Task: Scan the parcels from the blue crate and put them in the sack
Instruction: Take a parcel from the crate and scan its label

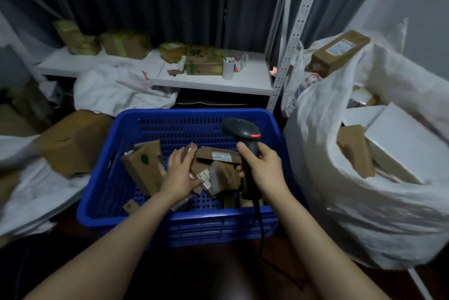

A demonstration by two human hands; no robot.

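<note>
A blue perforated crate (107, 192) stands in front of me with several brown cardboard parcels in it. My left hand (181, 173) reaches into the crate and grips a small brown parcel (192, 150) near the middle. A larger parcel with a green mark (143, 166) leans to its left. My right hand (261, 168) holds a black handheld scanner (243, 134) upright over the crate's right side, its red light on and its cable hanging down. The white sack (340, 202) stands open at the right with brown and white boxes inside.
A white metal shelf (213, 81) behind the crate carries several boxes and a white cup. A crumpled white bag (116, 90) lies under it. A big brown box (73, 141) rests on white sacking at the left. A labelled box (340, 51) tops another bag at the back right.
</note>
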